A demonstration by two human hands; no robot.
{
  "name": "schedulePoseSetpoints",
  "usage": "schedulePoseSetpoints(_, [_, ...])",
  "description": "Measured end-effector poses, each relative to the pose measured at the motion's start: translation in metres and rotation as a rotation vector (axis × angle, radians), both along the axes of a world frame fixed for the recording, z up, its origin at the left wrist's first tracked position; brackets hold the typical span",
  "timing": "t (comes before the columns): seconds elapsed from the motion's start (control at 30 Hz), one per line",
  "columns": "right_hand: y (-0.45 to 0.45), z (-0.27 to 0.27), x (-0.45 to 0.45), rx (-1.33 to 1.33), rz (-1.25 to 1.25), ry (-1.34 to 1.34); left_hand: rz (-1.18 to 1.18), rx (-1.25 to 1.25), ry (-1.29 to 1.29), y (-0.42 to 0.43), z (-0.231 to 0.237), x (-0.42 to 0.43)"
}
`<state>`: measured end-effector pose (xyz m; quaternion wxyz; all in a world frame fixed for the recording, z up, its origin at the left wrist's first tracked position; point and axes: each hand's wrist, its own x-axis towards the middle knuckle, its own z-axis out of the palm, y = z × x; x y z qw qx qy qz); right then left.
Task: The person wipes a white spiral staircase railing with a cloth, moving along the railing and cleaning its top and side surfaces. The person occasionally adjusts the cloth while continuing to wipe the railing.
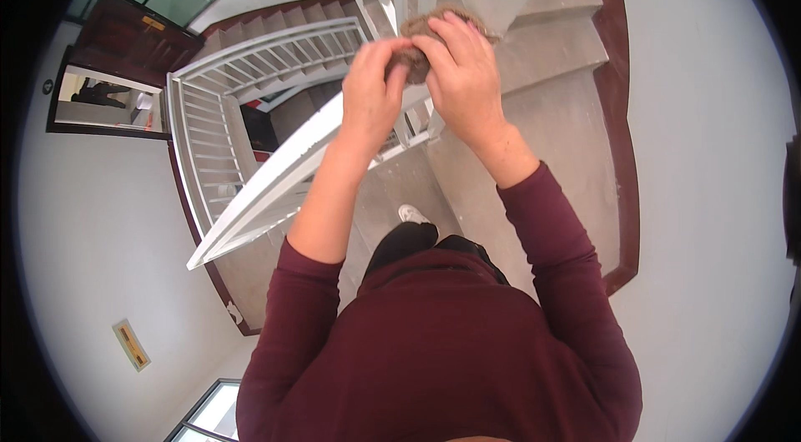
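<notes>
A crumpled brown cloth [413,63] is bunched between both hands, at the upper middle of the view over the white stair railing. My left hand [374,82] grips its left side with bent fingers and thumb. On its right side my right hand [460,67] presses down, fingers spread over the top of the cloth. Under the hands, the white handrail [281,154] runs down to the lower left. The stretch of rail right beneath the cloth is mostly hidden.
Concrete steps [551,54] rise at the upper right beside a wall with a dark red skirting band [616,98]. A lower railing [206,148] and another flight stand at the left, near a dark wooden door [134,29]. A white shoe [413,214] is on the landing.
</notes>
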<state>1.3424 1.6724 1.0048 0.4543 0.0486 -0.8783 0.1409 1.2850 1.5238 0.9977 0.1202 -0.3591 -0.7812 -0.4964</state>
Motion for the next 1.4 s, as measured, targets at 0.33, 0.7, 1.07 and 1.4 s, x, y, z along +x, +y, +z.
schedulePoseSetpoints(0.33, [0.002, 0.011, 0.006, 0.103, 0.173, -0.048, -0.04, 0.057, -0.071, -0.016, -0.008, 0.001])
schedulePoseSetpoints(0.7, [0.001, 0.013, 0.001, 0.149, 0.202, -0.067, 0.056, 0.07, 0.13, -0.01, -0.026, -0.004])
schedulePoseSetpoints(1.07, [0.012, 0.002, -0.011, 0.265, 0.12, -0.135, 0.097, 0.06, 0.123, -0.008, -0.032, -0.004])
schedulePoseSetpoints(1.4, [-0.053, -0.034, -0.026, 0.22, 0.176, -0.008, 0.011, 0.02, 0.179, -0.08, -0.066, -0.004])
